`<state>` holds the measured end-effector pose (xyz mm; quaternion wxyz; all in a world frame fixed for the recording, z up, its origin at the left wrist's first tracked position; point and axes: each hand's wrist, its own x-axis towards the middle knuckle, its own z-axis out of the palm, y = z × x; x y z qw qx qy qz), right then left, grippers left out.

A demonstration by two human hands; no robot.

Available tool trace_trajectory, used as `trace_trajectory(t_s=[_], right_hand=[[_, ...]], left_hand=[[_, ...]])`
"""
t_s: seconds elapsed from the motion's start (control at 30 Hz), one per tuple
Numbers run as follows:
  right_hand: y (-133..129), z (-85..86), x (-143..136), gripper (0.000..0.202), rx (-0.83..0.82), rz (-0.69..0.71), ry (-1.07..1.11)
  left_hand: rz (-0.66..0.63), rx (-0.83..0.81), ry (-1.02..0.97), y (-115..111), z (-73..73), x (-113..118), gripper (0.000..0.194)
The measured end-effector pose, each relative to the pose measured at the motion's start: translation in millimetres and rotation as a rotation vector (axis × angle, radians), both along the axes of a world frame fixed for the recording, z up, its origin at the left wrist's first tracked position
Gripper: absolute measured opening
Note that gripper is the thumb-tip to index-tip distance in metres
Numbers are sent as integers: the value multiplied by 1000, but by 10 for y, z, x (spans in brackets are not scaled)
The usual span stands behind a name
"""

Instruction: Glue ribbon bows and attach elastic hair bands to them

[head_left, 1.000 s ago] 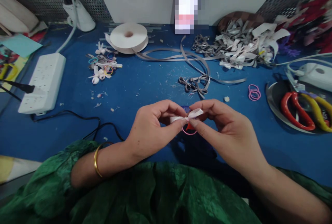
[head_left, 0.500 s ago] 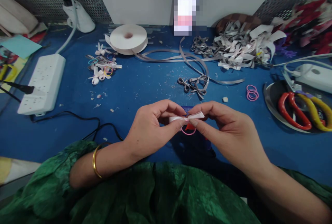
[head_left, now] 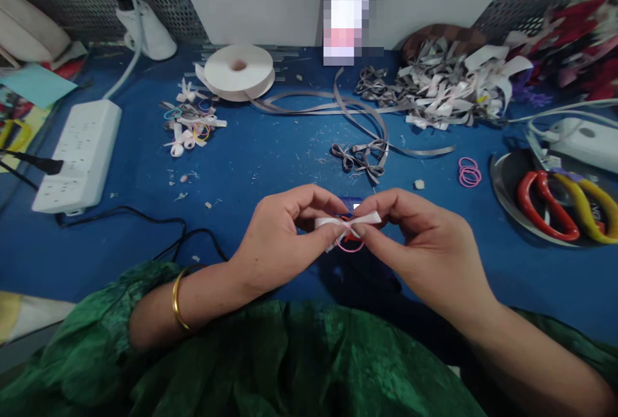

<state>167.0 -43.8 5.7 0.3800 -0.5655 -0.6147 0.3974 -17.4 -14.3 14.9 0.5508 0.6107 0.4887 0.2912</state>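
A pale pink ribbon bow (head_left: 367, 218) is pinched between my two hands near the front middle of the blue table. My left hand (head_left: 284, 237) grips its left side between thumb and fingers, and my right hand (head_left: 420, 237) pinches it close to the centre knot. A thin pink elastic loop (head_left: 350, 250) hangs below the knot. Something orange and blue, partly hidden, lies beneath the bow. Beyond my hands lie grey ribbon bows (head_left: 362, 158).
Behind stands a white ribbon spool (head_left: 238, 73) with grey ribbon trailing right. Bow piles lie left (head_left: 190, 127) and back right (head_left: 449, 85). Pink elastics (head_left: 469, 173) and red-handled scissors (head_left: 545, 208) are right; a white power strip (head_left: 80, 156) is left.
The bow has tilted slightly between my fingers, so its knot and a lower ribbon tail show more. Both hands keep nearly the same place and grip.
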Motion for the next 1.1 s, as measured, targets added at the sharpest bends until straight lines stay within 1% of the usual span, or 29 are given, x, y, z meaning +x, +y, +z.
trace_trajectory(t_s=[0.17, 0.43, 0.57, 0.63, 0.7, 0.77, 0.8, 0.87, 0.93, 0.97, 1.03, 1.1], right_hand=[[5, 13, 2, 6, 2, -42, 7], [21, -10, -4, 5, 5, -34, 21], [24, -10, -6, 5, -5, -20, 20], [54, 8, 39, 10, -5, -9, 19], [116, 33, 145, 13, 23, -31, -1], [206, 50, 311, 12, 84, -94, -96], [256, 51, 410, 12, 123, -138, -198], [355, 27, 612, 14, 157, -218, -536], [438, -32, 783, 20, 67, -227, -933], [472, -72, 846, 21, -9, -191, -1045], [524, -159, 923, 21, -96, -113, -1098], [558, -236, 948, 19, -118, -72, -1072]], left_hand=[[-6, -83, -53, 15, 6, -10, 16], [0, -38, -9, 17, -6, -15, 14], [24, -57, -20, 19, -7, -4, 13], [42, -84, -41, 25, -8, -1, 14], [55, -108, -48, 27, -12, -3, 16], [65, -115, -31, 23, -17, -12, 17], [70, -113, -20, 19, -19, -18, 17], [76, -104, -8, 13, -25, -28, 17], [74, -99, -13, 10, -29, -34, 18], [71, -99, -17, 10, -31, -35, 18], [69, -102, -22, 11, -35, -35, 18], [70, -105, -24, 11, -40, -33, 18]])
